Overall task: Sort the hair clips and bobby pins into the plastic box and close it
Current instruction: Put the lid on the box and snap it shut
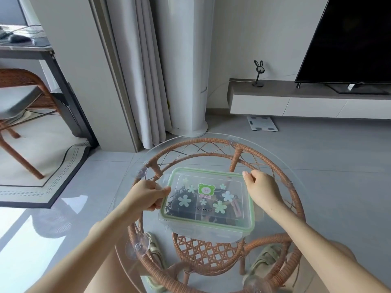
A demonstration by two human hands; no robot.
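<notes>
Sandals (266, 259) are seen through the glass table (211, 144); at its middle the lidded box (203, 228) is set. Its left edge is gripped by the left hand (146, 194), its far right corner by the right hand (261, 187). Pins (175, 208) inside are blurred.

bobby pins (179, 190): dark tangle behind the lid (211, 180), single pins indistinct
hair clips (235, 205): blurred behind flower stickers (227, 196), count unclear
lid lettering (204, 210): too small to read
left hand (146, 194) fingers (156, 206): tips tucked under the lid's left edge
right hand (261, 187) fingers (260, 175): tips hidden behind the knuckles, hold unclear
television (349, 39): cut by top and right edges
chair (21, 81): cut at left
</notes>
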